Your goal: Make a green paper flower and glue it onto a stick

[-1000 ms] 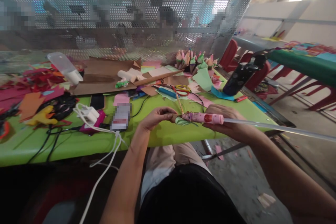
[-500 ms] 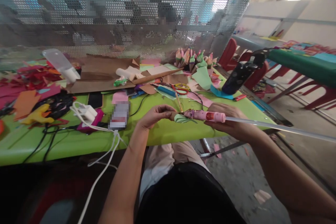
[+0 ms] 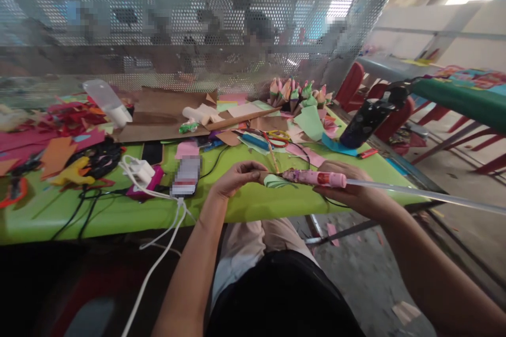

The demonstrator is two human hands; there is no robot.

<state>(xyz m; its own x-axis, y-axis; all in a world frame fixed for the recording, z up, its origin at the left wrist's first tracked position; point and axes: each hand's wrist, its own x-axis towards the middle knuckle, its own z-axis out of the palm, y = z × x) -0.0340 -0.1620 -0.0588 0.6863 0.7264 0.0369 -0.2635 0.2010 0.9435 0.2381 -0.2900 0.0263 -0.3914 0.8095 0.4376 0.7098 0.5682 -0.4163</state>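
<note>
My right hand (image 3: 358, 181) is wrapped round a pink hot glue gun (image 3: 312, 177), and a long translucent glue stick (image 3: 419, 194) sticks out of its back end toward the right. The gun's nozzle points left, at a small paper piece (image 3: 276, 181) with curved pale green strips and a brown end. My left hand (image 3: 245, 175) pinches that brown end between thumb and fingers. Nozzle and paper meet or nearly meet; I cannot tell whether they touch. Just beyond lie scissors (image 3: 279, 139) with red and yellow handles and a blue pen-like tool (image 3: 255, 141).
On the green table (image 3: 118, 216) are a phone (image 3: 185, 176) with white cables, a magenta power block (image 3: 146, 183), paper scraps and brown paper (image 3: 169, 108). Paper cones (image 3: 296, 92) and a dark bottle (image 3: 361, 121) stand at the back right. A perforated metal screen (image 3: 221, 5) rises behind.
The view has shifted slightly, so everything sits a little further right. Both hands keep their hold on the glue gun and paper piece, with hardly any change between them.
</note>
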